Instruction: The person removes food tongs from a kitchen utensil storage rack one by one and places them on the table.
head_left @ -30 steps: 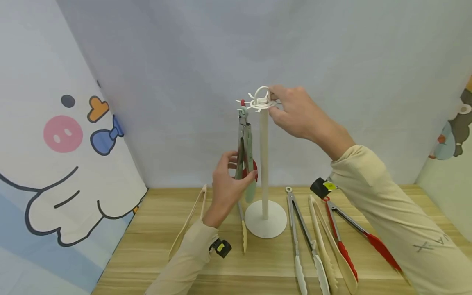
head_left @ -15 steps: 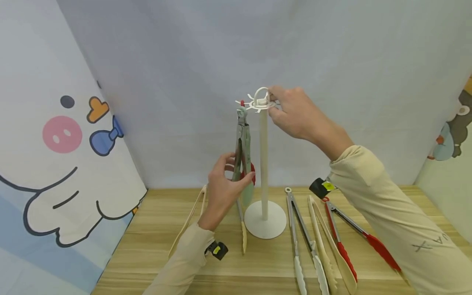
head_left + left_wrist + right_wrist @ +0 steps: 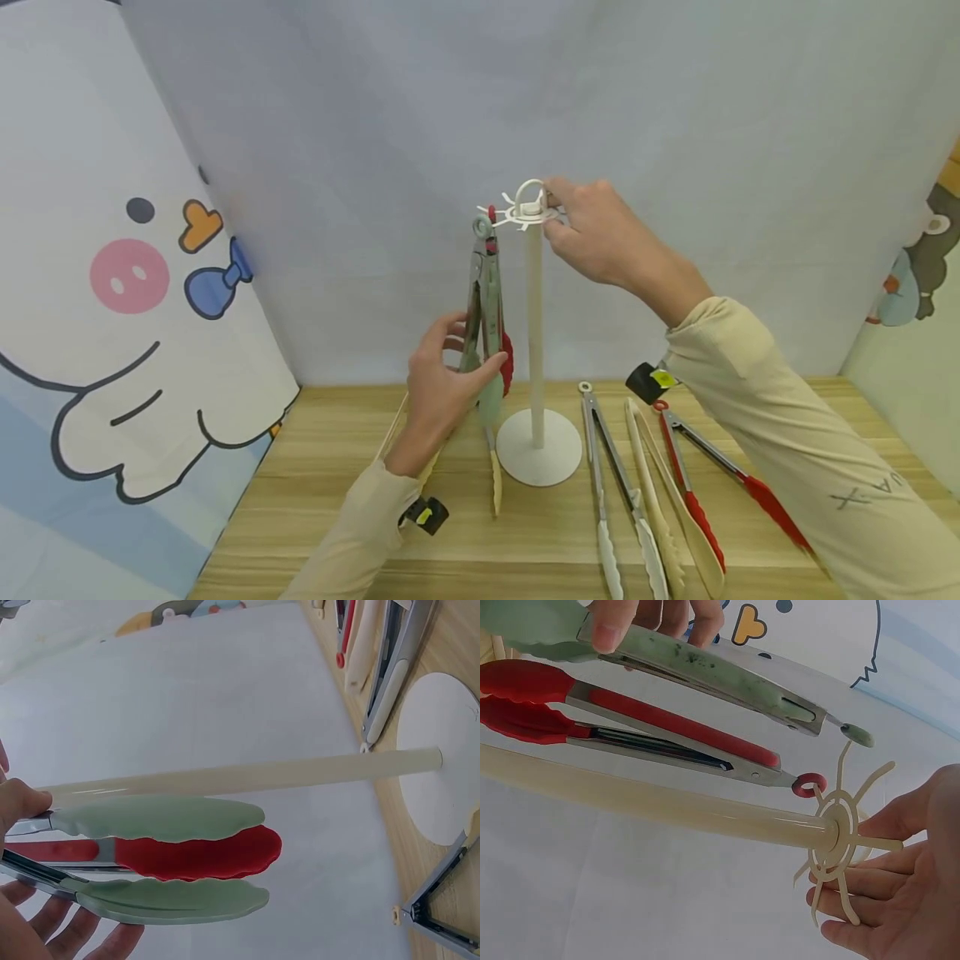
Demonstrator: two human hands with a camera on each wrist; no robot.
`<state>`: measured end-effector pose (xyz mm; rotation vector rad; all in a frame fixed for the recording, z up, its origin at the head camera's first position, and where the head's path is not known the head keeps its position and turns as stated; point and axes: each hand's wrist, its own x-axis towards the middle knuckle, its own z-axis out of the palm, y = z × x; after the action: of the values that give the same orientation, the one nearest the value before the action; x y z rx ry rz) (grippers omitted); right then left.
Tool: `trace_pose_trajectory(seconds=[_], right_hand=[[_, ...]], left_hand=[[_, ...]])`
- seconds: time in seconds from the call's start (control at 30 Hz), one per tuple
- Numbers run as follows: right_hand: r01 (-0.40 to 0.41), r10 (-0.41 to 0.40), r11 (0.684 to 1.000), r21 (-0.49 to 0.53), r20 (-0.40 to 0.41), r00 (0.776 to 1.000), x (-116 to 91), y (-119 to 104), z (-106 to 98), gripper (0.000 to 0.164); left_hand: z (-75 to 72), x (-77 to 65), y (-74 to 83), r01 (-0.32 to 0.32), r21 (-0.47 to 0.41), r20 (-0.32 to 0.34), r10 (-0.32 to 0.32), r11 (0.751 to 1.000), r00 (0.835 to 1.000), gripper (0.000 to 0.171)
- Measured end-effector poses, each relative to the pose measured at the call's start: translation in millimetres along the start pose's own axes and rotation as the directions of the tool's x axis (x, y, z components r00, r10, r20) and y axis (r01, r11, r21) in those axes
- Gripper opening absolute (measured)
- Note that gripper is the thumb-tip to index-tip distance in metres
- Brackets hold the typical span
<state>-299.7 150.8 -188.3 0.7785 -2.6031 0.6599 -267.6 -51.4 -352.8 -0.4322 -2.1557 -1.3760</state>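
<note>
My left hand (image 3: 442, 379) grips the green-tipped tongs (image 3: 491, 308) around their arms, tips down, left of a cream stand (image 3: 537, 333). Their green hanging ring (image 3: 857, 735) sits right at the tip of one of the stand's hooks in the right wrist view. Red tongs (image 3: 682, 724) hang by a red ring on a neighbouring hook, and the left wrist view shows their red tips (image 3: 202, 851) between the green ones. With thumb and fingers, my right hand (image 3: 600, 233) holds the hooked wheel (image 3: 846, 836) at the top of the stand.
The stand's round base (image 3: 540, 462) rests on the wooden table (image 3: 525, 575). To its right lie white-tipped tongs (image 3: 609, 550), beige tongs (image 3: 660, 517) and another red pair (image 3: 697, 517). Yellow-tipped tongs (image 3: 497, 483) lie left of the base, partly behind my left hand. Grey cloth (image 3: 375, 167) hangs behind.
My left hand has moved left and slightly down with the green-tipped tongs. Their ring has shifted left toward the hook's outer end, uncovering the red tongs. My right hand stays on the wheel.
</note>
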Motion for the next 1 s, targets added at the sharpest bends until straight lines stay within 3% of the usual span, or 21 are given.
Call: trace_pose_trajectory(seconds=[0.43, 1.0], right_hand=[[-0.006, 0.006, 1.000, 0.005, -0.018, 1.000, 1, 1, 2, 0.031], [0.011, -0.011, 1.000, 0.005, -0.022, 1.000, 3, 1, 3, 0.034]], left_hand=[[-20.4, -2.9, -6.0, -0.036, 0.044, 0.012, 0.036, 0.998, 0.999, 0.050], [-53.7, -9.3, -24.5, 0.014, 0.175, 0.002, -0.014, 0.985, 1.000, 0.054]])
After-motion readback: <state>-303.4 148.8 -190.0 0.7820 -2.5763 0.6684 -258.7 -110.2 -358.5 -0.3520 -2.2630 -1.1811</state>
